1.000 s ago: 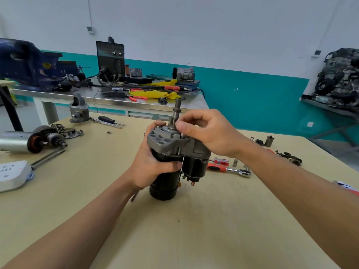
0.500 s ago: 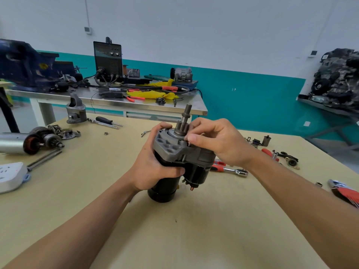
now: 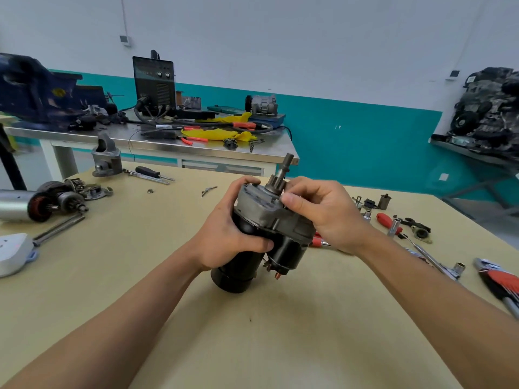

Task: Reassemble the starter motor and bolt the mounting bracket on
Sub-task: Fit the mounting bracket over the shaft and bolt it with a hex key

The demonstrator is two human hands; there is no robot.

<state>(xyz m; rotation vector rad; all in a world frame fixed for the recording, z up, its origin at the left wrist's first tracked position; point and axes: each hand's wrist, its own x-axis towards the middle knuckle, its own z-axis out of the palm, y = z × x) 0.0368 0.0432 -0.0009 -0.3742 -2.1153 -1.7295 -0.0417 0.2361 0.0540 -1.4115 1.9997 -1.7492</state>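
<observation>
The starter motor [image 3: 261, 220] stands tilted on the wooden table [image 3: 252, 332], black body down, grey end plate and pinion shaft [image 3: 282, 171] pointing up and to the right. My left hand [image 3: 227, 234] grips its black body from the left, thumb across the front. My right hand [image 3: 323, 211] holds the grey housing from the right, its fingertips curled at the base of the pinion. A grey cast nose housing [image 3: 106, 160] stands at the far left of the table.
A second armature and motor body [image 3: 36, 204], a long bolt and a white power strip [image 3: 14, 254] lie left. Screwdriver [image 3: 151, 173] behind. Sockets, a red-handled ratchet [image 3: 389, 223], a small bracket [image 3: 421, 234] and pliers lie right. A steel bench stands behind.
The motor has tipped from upright to leaning right, its shaft now pointing up-right. My right hand slid from the shaft down onto the housing top. My left hand keeps its grip.
</observation>
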